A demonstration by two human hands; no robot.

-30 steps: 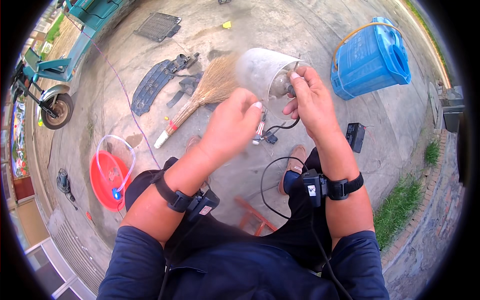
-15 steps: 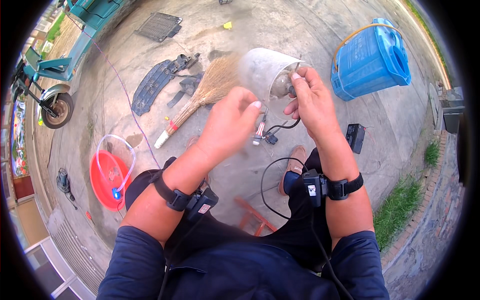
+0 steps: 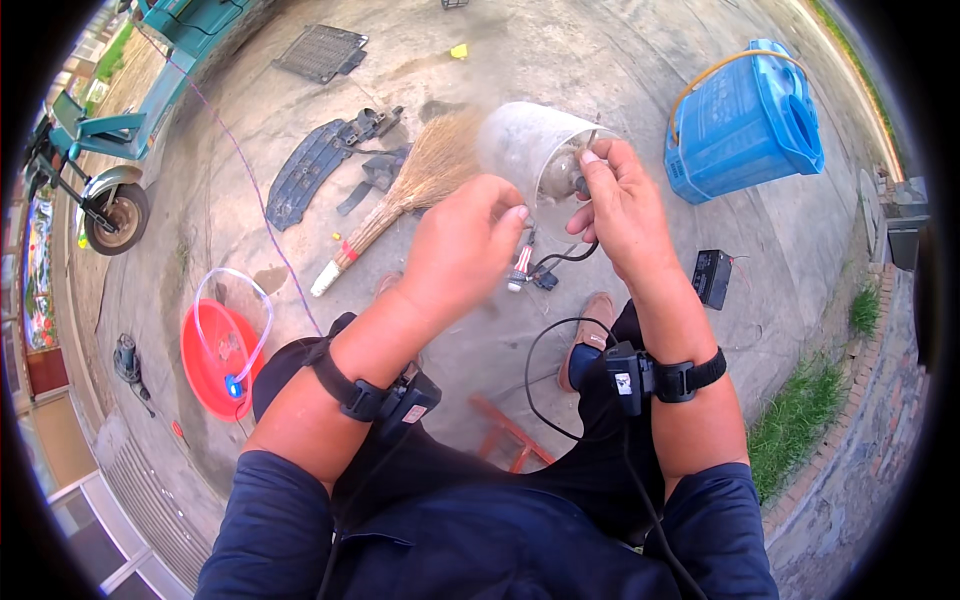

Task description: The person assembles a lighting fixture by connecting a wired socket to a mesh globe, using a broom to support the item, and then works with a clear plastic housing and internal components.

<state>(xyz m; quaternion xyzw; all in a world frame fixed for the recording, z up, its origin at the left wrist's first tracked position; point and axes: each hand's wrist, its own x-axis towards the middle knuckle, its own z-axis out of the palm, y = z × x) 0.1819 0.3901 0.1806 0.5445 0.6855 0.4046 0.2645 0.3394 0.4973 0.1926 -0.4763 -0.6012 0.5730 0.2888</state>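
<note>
A cloudy white plastic cylinder (image 3: 520, 132) lies in front of me, with its mouth turned toward my hands. Inside the mouth sits a dusty, greyish rounded part (image 3: 560, 178) whose kind I cannot make out. My right hand (image 3: 625, 205) pinches this part at the rim, thumb against the fingers. Just left of the mouth is my left hand (image 3: 470, 235), its fingers curled and thumb pressed in; anything between them is hidden. Below the cylinder, a black cable (image 3: 572, 256) runs near my right fingers to a small red-and-white piece (image 3: 521, 268) on the ground.
A straw broom (image 3: 430, 165) and black plastic panels (image 3: 305, 170) lie left of the cylinder. The blue tank (image 3: 735, 125) stands at right, above a black battery (image 3: 711, 278). At left are a red basin (image 3: 210, 350) with a clear hose and a three-wheeled vehicle (image 3: 115, 205).
My left hand has shifted very slightly right, beside the cylinder's mouth. The right hand keeps its pinch on the dusty part, and the view has moved a little.
</note>
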